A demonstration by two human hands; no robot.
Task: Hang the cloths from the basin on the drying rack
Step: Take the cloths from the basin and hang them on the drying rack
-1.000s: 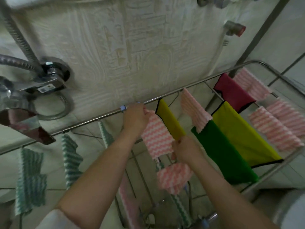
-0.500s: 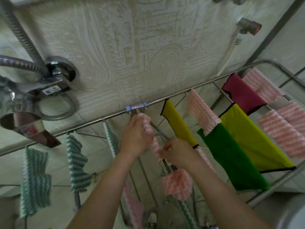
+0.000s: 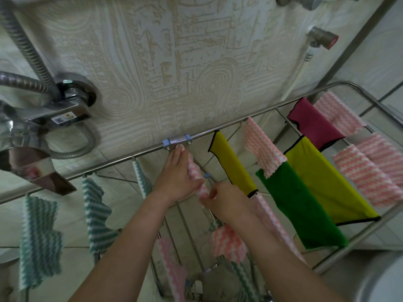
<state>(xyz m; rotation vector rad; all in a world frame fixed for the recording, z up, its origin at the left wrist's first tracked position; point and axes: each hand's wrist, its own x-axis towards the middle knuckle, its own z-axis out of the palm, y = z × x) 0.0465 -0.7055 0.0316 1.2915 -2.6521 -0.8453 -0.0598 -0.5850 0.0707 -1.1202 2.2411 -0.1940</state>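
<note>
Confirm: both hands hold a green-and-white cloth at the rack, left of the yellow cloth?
No: it is a pink-and-white cloth, not green-and-white. The head view shows the left hand and right hand holding it at the rack, left of the yellow cloth.

Shiny metal drying rack (image 3: 272, 107), wavy-textured cloths (image 3: 368, 173), embossed wall (image 3: 174, 62)

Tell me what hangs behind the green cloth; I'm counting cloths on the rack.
A wide yellow cloth shows behind the green cloth; its left part is covered, as is anything hanging lower there.
</note>
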